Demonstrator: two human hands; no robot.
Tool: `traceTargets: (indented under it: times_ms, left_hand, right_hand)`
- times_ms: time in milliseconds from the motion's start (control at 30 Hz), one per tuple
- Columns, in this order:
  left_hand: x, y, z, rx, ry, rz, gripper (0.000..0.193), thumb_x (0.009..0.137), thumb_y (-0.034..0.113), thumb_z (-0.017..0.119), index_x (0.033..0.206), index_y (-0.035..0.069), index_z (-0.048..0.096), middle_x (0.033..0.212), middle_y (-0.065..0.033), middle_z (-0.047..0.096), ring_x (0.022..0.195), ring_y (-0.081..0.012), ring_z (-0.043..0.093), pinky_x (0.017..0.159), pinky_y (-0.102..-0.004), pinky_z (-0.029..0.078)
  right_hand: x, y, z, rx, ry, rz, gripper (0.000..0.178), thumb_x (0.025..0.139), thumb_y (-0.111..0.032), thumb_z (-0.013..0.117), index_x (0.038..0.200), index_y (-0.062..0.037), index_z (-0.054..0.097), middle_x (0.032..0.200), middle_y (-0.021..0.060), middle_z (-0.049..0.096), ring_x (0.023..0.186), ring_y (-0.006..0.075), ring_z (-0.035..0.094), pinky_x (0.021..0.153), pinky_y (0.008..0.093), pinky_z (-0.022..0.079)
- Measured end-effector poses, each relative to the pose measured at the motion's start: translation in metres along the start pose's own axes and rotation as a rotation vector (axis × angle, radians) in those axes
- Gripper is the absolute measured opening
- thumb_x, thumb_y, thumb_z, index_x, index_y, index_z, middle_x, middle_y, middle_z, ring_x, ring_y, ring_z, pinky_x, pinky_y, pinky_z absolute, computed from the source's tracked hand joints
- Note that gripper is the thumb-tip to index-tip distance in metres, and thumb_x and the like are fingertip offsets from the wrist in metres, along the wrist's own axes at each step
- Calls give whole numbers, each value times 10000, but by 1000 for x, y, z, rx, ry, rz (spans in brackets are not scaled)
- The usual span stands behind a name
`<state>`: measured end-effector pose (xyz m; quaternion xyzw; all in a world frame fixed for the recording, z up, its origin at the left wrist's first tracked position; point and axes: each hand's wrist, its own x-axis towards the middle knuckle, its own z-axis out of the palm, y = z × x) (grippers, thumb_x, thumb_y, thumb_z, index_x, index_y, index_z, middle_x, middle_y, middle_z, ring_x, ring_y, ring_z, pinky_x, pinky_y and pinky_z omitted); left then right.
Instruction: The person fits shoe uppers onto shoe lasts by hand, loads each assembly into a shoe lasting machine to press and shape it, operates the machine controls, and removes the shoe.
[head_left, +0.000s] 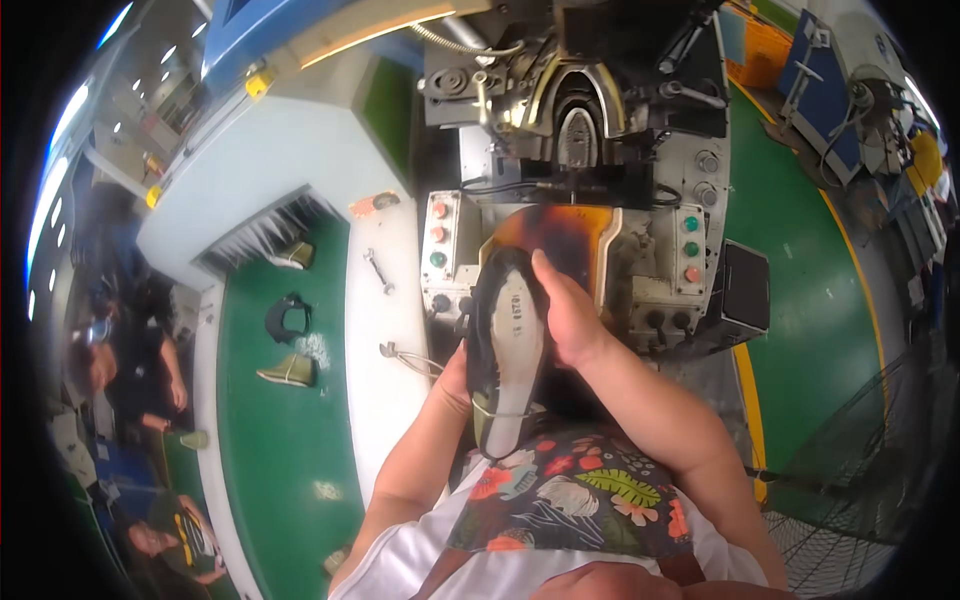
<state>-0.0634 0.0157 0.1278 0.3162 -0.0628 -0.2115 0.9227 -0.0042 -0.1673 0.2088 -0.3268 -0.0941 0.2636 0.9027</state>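
A black shoe upper (483, 325) is held bottom up in front of my body, toe pointing away from me. Its pale insole (519, 345) faces up, and a patch of olive green shows near the heel. My right hand (572, 318) grips the right side, thumb stretched along the edge near the toe, other fingers hidden underneath. On the left side, lower down, my left hand (457, 377) holds the shoe, its fingers mostly hidden behind it. Just beyond the toe lies the machine's amber and dark stained plate (555, 235).
Ahead stands a shoe machine with a metal clamp head (577, 135), flanked by a left button box (438, 235) and a right button box (692, 245). To the left, a wrench (378, 271) lies on a white ledge beside a green conveyor (270, 430) carrying shoe uppers (287, 371). Co-workers (135, 365) are farther left.
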Motion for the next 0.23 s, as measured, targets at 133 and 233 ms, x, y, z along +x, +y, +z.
traceTargets:
  times_ms: [133, 233]
  left_hand:
    - [-14, -8, -3, 22, 198, -22, 869, 915, 529, 791, 1547, 25, 471, 1444, -122, 628, 1253, -255, 660, 1025, -376, 585]
    - [-54, -46, 8, 21, 301, 106, 910, 909, 511, 808, 1589, 41, 425, 1512, -106, 579, 1334, -267, 607, 1079, -379, 549]
  right_hand:
    - [-2, 16, 4, -174, -61, -4, 351, 1113, -264, 576, 1337, -2, 640, 1173, 40, 720, 1026, 106, 675, 923, 285, 548]
    - [-4, 24, 11, -243, -52, -35, 319, 1104, -239, 592, 1303, 4, 652, 1136, 29, 717, 979, 88, 671, 869, 263, 553]
